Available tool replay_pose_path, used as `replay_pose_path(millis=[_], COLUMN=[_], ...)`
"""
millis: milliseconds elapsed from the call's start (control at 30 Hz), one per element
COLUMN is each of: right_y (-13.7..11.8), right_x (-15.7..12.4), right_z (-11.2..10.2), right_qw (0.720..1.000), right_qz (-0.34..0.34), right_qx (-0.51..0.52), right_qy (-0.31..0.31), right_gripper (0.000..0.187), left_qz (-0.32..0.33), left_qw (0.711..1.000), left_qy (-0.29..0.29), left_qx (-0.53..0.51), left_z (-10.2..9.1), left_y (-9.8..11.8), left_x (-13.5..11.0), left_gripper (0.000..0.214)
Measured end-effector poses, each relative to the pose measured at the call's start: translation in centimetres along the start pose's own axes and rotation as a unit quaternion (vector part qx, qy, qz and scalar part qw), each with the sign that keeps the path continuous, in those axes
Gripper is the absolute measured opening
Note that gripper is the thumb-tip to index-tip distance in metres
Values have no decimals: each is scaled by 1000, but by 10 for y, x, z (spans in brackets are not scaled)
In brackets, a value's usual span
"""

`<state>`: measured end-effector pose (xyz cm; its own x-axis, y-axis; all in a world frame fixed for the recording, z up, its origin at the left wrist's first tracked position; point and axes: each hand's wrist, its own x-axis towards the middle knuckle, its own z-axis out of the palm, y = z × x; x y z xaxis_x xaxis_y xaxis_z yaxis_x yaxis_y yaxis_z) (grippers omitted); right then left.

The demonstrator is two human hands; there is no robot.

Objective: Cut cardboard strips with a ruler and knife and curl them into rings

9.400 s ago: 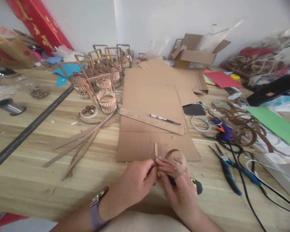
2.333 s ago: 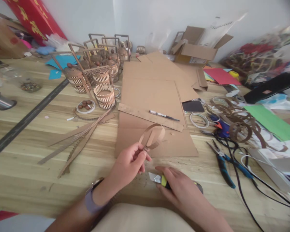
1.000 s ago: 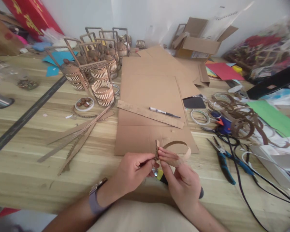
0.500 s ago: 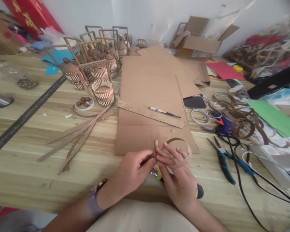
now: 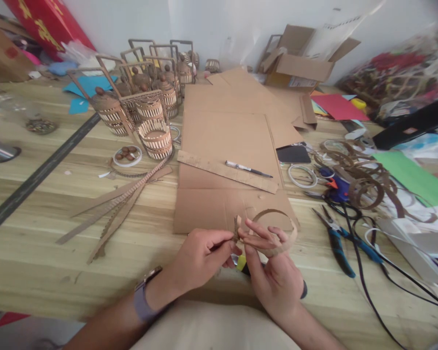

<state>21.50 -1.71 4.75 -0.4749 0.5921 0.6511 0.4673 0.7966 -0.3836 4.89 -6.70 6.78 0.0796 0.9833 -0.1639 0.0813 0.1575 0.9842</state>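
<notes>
My left hand [image 5: 206, 253] pinches a small piece of corrugated cardboard strip [image 5: 237, 222] between thumb and fingertips, its ridged edge facing up. My right hand [image 5: 275, 274] is closed on a thin brown cardboard strip [image 5: 295, 236] that curls round in a loop over its fingers. The right fingertips meet the piece at the left hand, and I cannot make out whether the two are one strip. Beneath the hands lies a yellow and black tool [image 5: 242, 264], mostly covered. Just beyond is a stack of flat cardboard sheets [image 5: 226, 136].
A pen [image 5: 248, 168] rests by a cardboard strip [image 5: 200, 164] on the sheets. Woven baskets with handles [image 5: 156, 138] stand at the back left, near loose corrugated strips [image 5: 113, 199]. To the right lie pliers [image 5: 337, 243], a blue glue gun [image 5: 337, 187], cables and curled strips [image 5: 368, 192].
Both hands have shifted slightly, the right one a little to the right along with the loop. The small cardboard piece has turned slightly between the fingertips.
</notes>
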Motion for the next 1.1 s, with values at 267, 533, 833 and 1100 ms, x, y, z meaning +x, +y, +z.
replay_pose_path(millis=[267,533,833,1100], right_y=[0,-1,-1,1], right_x=[4,3,3,3], right_z=[2,4,2,3], right_qw=[999,999,999,999], right_qz=[-43,-38,-7,-43], right_qx=[-2,11,31,17], right_qy=[19,14,1,1], right_gripper=[15,15,12,14], left_qz=[-19,6,-3,-29], left_qw=[1000,999,1000,999], left_qy=[9,11,-11,-2], left_qx=[20,39,12,-27], left_z=[2,3,0,1], left_y=[-3,-2,-1,-1], left_x=[2,0,0,3], left_gripper=[20,24,25,23])
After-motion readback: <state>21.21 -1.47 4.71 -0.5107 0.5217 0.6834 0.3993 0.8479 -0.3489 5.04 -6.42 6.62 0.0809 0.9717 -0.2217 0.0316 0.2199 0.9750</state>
